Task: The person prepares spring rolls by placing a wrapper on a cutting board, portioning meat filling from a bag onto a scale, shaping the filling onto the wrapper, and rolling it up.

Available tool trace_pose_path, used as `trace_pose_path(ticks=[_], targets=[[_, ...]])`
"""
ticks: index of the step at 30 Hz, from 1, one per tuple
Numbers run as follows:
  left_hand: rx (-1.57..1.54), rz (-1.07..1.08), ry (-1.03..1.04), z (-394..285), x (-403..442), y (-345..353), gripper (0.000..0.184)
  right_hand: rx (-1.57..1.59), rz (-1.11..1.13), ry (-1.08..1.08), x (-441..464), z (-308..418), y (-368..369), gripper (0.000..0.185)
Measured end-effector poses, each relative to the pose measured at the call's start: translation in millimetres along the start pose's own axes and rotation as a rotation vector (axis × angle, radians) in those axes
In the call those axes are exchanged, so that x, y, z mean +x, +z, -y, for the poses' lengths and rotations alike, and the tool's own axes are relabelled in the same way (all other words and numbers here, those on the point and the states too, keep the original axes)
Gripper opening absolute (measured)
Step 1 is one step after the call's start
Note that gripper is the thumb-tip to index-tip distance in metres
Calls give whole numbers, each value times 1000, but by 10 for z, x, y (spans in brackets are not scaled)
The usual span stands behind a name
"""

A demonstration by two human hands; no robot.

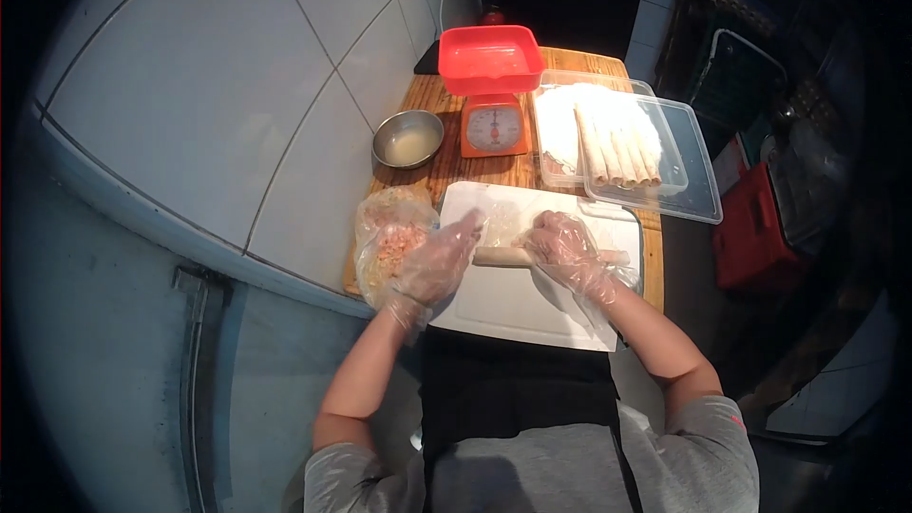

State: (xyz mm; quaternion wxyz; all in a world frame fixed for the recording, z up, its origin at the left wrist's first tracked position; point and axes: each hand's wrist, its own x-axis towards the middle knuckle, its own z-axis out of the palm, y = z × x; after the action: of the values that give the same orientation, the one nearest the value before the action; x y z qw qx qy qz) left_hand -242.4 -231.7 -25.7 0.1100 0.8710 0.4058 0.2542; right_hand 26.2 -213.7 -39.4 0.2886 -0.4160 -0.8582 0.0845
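Observation:
A pale spring roll lies crosswise on the white cutting board, with a loose wrapper edge spread just behind it. My right hand, in a clear plastic glove, curls its fingers around the roll's right part. At the left end of the roll is my left hand, gloved the same way, with fingers stretched out; I cannot tell whether they touch it. A plastic bag of pinkish minced filling sits beside and partly under my left hand. Another pale piece shows by my right wrist.
Behind the board stand an orange kitchen scale with a red tray and a metal bowl of pale liquid. Several finished rolls lie in a clear plastic container at right. The tiled wall bounds the left side.

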Motion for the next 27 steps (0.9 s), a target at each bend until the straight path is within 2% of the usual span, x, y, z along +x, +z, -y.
trace_pose_path(ticks=[1, 3, 6, 9, 11, 14, 15, 18, 20, 21, 23, 24, 26, 27], targets=[[-72, -81, -10, -86, 9, 28, 39, -54, -10, 23, 8, 5, 15, 7], [-77, -23, -16, -328, -22, 37, 36, -162, -26, 69, 12, 25, 63, 9], [-184, 19, -91, -402, -23, 197, 36, -84, -199, 37, -2, 148, 107, 11], [-184, 22, -57, -313, -35, 274, 38, 4, -61, 68, -106, 337, 85, 16], [-232, 20, 17, -206, -37, 322, 41, -4, -80, 57, -173, 323, 69, 17], [-233, 82, -158, -413, 9, 18, 49, -42, -167, 20, -215, 241, 11, 16], [-202, 76, -154, -364, 9, 38, 53, -57, -207, 6, -231, 199, -9, 16], [-75, 75, -132, -191, -11, 193, 61, -26, -131, 38, -295, 67, -52, 12], [74, 75, -93, -130, 11, 223, 64, -148, -99, 77, -328, 46, -129, 13], [143, 84, -108, -222, 39, 170, 63, -216, -89, 98, -315, 25, -180, 15], [262, 110, -118, -556, 82, 77, 60, -139, -248, 64, -276, 124, -168, 16], [207, 98, -75, -626, 128, 122, 57, -109, -324, 59, -281, 190, -157, 17], [90, 85, -2, -737, 164, 225, 51, -51, -319, 57, -286, 301, -63, 15], [12, 14, 10, -624, 162, 380, 42, -18, -319, 47, -263, 322, 0, 15]])
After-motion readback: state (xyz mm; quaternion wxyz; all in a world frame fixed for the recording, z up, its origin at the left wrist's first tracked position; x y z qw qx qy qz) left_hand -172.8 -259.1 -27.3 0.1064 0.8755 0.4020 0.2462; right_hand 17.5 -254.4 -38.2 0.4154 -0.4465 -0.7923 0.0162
